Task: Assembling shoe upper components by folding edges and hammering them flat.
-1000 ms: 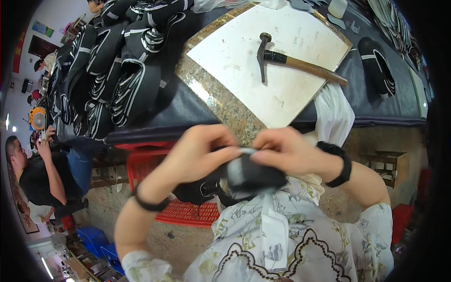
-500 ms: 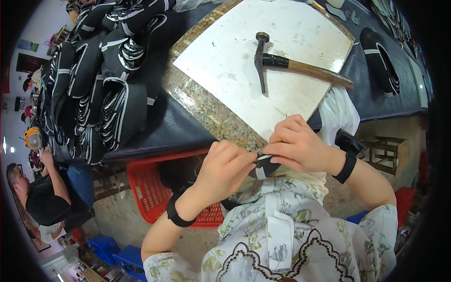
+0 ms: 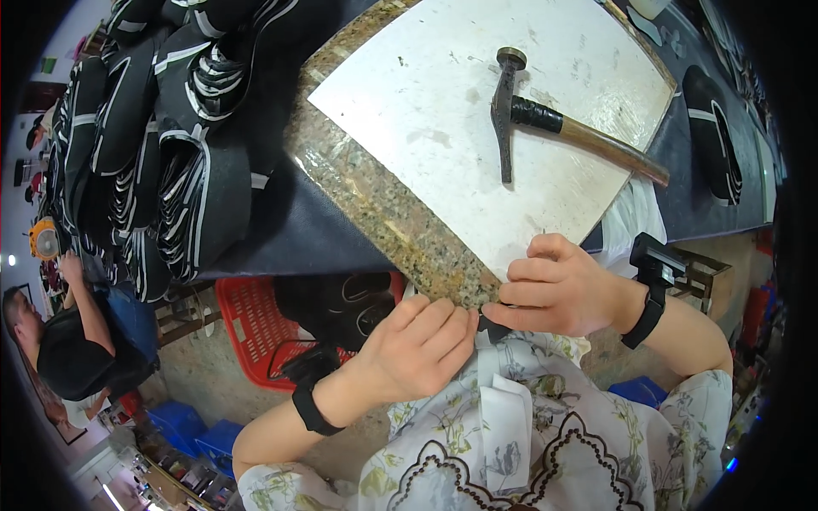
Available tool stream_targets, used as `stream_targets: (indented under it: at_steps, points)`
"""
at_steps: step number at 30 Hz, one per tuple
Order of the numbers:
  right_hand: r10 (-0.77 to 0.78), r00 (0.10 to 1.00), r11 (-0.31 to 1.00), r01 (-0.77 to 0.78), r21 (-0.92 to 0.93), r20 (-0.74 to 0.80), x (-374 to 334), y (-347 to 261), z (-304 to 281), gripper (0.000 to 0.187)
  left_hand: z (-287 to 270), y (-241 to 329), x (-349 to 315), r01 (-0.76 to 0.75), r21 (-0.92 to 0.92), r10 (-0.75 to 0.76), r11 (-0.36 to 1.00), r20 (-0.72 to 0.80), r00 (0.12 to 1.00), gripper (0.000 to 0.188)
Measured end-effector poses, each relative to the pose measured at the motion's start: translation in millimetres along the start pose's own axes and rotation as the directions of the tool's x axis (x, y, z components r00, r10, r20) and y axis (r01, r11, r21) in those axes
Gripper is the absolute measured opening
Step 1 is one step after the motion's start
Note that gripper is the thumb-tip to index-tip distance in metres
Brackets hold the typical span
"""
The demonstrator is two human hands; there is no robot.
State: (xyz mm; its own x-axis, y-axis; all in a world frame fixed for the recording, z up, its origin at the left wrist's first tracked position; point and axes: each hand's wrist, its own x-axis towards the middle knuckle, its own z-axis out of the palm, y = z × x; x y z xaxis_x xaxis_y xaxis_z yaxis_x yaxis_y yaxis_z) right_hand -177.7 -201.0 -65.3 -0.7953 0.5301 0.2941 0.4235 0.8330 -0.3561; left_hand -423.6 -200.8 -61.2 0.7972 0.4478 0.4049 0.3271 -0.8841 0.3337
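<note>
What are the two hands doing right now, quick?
Left hand: fingers curled shut, pinching a small black piece at the stone slab's edge.
Right hand: closed, pinching the same black piece.

Floral short-sleeved shirt, 2 black wristbands.

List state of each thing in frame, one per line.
left hand: fingers pinched on black piece
right hand: fingers pinched on black piece
black piece: mostly hidden between the hands
hammer: lying flat on white sheet, untouched
red basket: under table, holds dark pieces
</note>
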Motion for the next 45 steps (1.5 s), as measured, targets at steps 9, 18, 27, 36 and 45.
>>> stream_targets:
  at_steps: [9, 18, 27, 36, 45]
  points:
    - [0.025, 0.998, 0.999, -0.027, 0.032, 0.059, 2, 2, -4, 0.026, 7, 13, -8, 0.124, -0.071, -0.128, 0.990, -0.060, 0.990, 0.032]
    - [0.008, 0.998, 0.999, -0.012, 0.051, 0.063, 9, 2, -9, 0.021, 4, 21, -16, 0.186, -0.039, -0.187, 0.982, -0.020, 0.982, 0.035]
    - [0.030, 0.998, 0.992, -0.036, 0.118, 0.058, 7, 1, -6, 0.023, 12, 19, -18, 0.262, -0.173, -0.280, 0.949, -0.091, 0.956, 0.038]
    - [0.055, 0.996, 0.998, -0.056, 0.019, 0.063, 8, -5, -12, 0.025, -2, 16, -9, 0.145, -0.026, -0.145, 0.989, 0.014, 0.989, 0.039]
    - [0.190, 0.982, 0.964, -0.181, 0.197, -0.026, -4, -2, -1, 0.026, 2, 16, 8, 0.254, -0.138, -0.252, 0.957, 0.035, 0.967, 0.040]
